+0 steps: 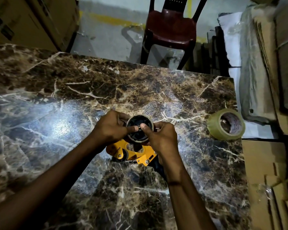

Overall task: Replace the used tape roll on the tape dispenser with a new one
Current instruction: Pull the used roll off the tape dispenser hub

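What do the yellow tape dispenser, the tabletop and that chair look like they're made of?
Tape dispenser: likely painted sheet metal, judging by its thin flat yellow plates with bolts and cut-outs. Tabletop: polished marble or a marble-look laminate, brown and veined with a bright glare; which one is unclear. Chair: moulded plastic, dark maroon and glossy, with a perforated back.

Glossy marble-look table (pixel 56 97), yellow painted-metal dispenser (pixel 140 154), shiny plastic chair (pixel 171 29).

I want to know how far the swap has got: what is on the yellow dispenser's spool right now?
A nearly spent roll sits around the black hub of the dispenser. Both thumbs meet at its centre, left hand and right hand, covering the hub's middle and the roll's sides.
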